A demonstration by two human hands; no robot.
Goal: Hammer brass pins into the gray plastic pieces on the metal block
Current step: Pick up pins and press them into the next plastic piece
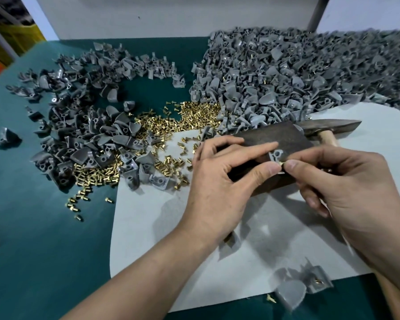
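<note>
The left hand (217,179) pinches a gray plastic piece (274,155) between forefinger and thumb, steadying it on the dark metal block (263,138). The right hand (346,188) nips a brass pin (281,163) in thumb and forefinger at the piece's near edge. The step looks to be seating the pin — it should go in square to its hole and stand unaided, piece flat on the block, before either hand lets go. The hammer (330,126) lies just behind the block, an easy reach for the right hand. Loose pins (162,125) and the heap of gray pieces (286,72) crowd the far and left sides of the bench (44,227) — the white mat (162,227) toward the person gives the better room for elbows.
</note>
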